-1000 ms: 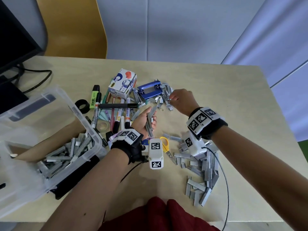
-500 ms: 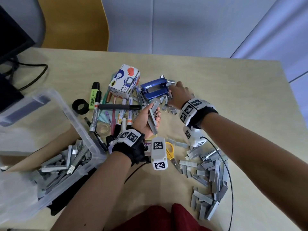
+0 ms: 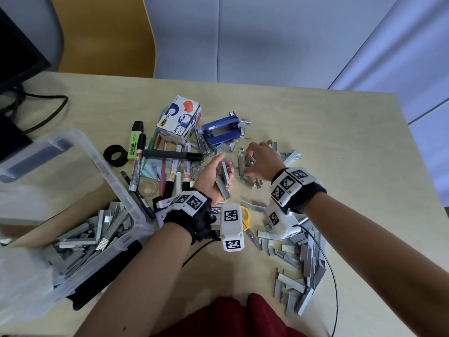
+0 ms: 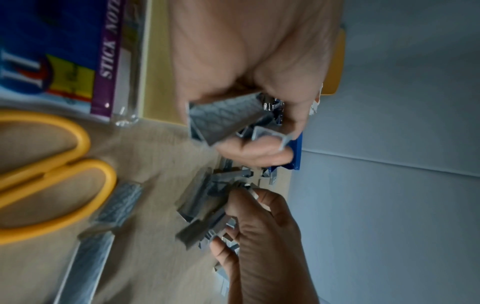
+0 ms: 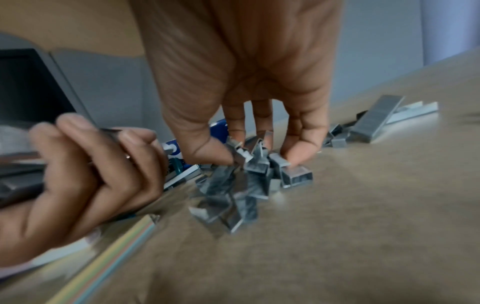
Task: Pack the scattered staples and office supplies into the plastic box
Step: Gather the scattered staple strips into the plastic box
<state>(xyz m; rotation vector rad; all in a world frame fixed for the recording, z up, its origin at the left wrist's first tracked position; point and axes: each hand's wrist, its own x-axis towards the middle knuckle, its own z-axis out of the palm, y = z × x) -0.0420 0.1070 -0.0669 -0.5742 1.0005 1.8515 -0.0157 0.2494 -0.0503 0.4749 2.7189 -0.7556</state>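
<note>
The plastic box (image 3: 136, 210) left of both hands is part-filled, while the left hand (image 3: 213, 178) clutches a staple bundle (image 3: 224, 182) and the right hand (image 3: 261, 159) pinches loose staples (image 5: 249, 174) just beside it, pens and many strips remaining

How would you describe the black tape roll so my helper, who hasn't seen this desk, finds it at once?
Start at the clear plastic box on the table's left. Just past its far right rim, left of the green highlighter, lies the black tape roll. It is the only ring there, flat with an open centre, while its neighbours are long pens.
</note>
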